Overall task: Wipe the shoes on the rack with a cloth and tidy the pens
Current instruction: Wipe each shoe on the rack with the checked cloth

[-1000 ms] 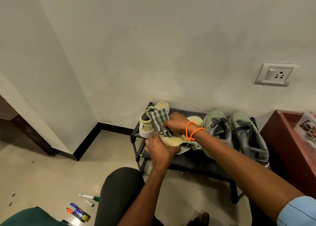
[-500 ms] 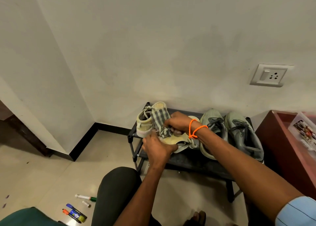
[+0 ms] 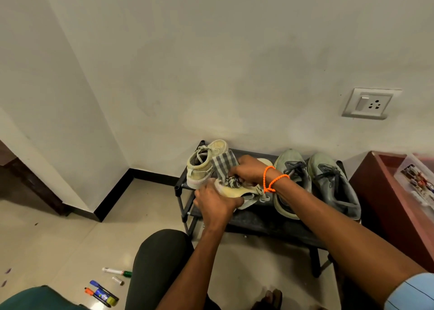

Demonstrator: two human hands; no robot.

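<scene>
A low black shoe rack [image 3: 263, 223] stands against the wall. My left hand [image 3: 215, 204] grips the heel end of a pale yellow shoe [image 3: 237, 191] held over the rack. My right hand [image 3: 249, 171], with an orange cord at the wrist, presses a grey checked cloth [image 3: 224, 165] onto that shoe. Its twin yellow shoe [image 3: 203, 166] rests on the rack's left end. A pair of grey sneakers [image 3: 314, 183] sits to the right. Several pens [image 3: 103, 291] lie scattered on the floor at lower left.
A dark red cabinet [image 3: 380, 206] holding a clear box stands right of the rack. My knee in black trousers [image 3: 159, 262] is in front of the rack. A wall socket [image 3: 368, 103] is above right. A dark doorway opens at far left.
My right hand has shifted the cloth slightly along the yellow shoe while my left hand keeps hold of it. The view has tilted down a little.
</scene>
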